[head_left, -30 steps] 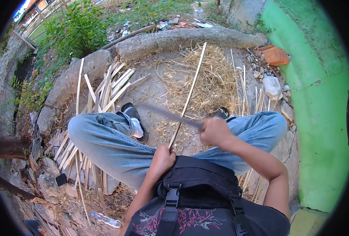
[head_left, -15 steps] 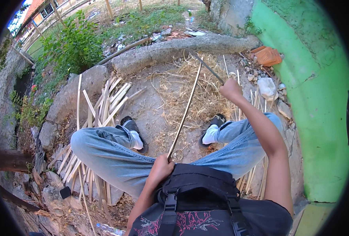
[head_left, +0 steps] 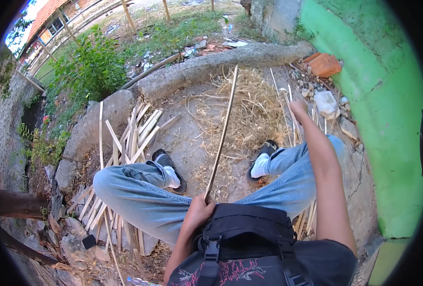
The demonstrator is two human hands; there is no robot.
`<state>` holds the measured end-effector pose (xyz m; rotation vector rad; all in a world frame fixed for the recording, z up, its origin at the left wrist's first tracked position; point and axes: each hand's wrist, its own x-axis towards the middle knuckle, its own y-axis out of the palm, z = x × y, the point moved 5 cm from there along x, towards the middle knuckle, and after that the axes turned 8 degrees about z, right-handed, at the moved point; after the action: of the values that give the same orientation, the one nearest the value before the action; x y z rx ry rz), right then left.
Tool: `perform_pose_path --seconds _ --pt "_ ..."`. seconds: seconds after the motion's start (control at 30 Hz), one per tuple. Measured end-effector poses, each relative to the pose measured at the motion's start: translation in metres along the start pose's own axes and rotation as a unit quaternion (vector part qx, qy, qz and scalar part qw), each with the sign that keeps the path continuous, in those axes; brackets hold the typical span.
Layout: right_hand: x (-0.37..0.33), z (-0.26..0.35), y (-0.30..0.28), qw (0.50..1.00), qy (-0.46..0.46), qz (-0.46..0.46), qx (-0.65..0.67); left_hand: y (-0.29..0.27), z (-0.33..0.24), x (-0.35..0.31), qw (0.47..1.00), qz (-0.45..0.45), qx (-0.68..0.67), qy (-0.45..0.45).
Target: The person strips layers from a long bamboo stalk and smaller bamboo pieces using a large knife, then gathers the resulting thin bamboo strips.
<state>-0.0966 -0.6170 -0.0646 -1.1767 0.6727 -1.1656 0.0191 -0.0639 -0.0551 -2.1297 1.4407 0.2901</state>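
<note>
My left hand (head_left: 199, 209) is closed round the near end of a long, thin bamboo strip (head_left: 226, 124), just in front of the black bag (head_left: 249, 221) at my waist. The strip slants up and away, its far tip over the heap of curly shavings (head_left: 252, 102). Apart from it, my right hand (head_left: 299, 110) is a fist above my right shin. Half a second ago that fist gripped a long dark-bladed knife; now the blade is hard to make out against the pale strips behind it.
Cut bamboo strips (head_left: 137, 131) lie piled by my left leg, with more beside my right. A low stone kerb (head_left: 192, 69) curves round the far side. At right are a green wall (head_left: 387, 143), an orange block (head_left: 323, 65) and a whitish lump (head_left: 326, 104).
My right hand has moved right and back toward me, taking the knife away from the strip's far end. My left hand keeps its hold, and the strip's tip has shifted slightly left.
</note>
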Motion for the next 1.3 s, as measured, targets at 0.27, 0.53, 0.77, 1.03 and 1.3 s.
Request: perform_pose_path --seconds 0.27,0.53,0.77,1.03,1.3 --pt "-0.071 0.095 -0.059 0.907 0.077 0.244 0.334 -0.018 -0.013 -0.011 0.941 0.050 -0.334 -0.013" --pt "-0.226 0.162 -0.070 0.904 -0.237 0.326 0.144 -0.022 -0.007 -0.013 0.957 0.014 -0.289 0.007" --pt "-0.287 0.189 -0.067 0.854 -0.398 0.334 -0.005 -0.017 0.001 -0.014 0.967 -0.036 -0.252 0.014" --pt "-0.268 0.177 -0.040 0.869 -0.364 0.335 0.002 -0.024 -0.018 -0.016 0.978 -0.115 -0.159 -0.068" --pt "-0.249 0.166 -0.023 0.894 -0.225 0.374 0.104 -0.019 -0.008 -0.014 0.977 -0.077 -0.198 -0.021"
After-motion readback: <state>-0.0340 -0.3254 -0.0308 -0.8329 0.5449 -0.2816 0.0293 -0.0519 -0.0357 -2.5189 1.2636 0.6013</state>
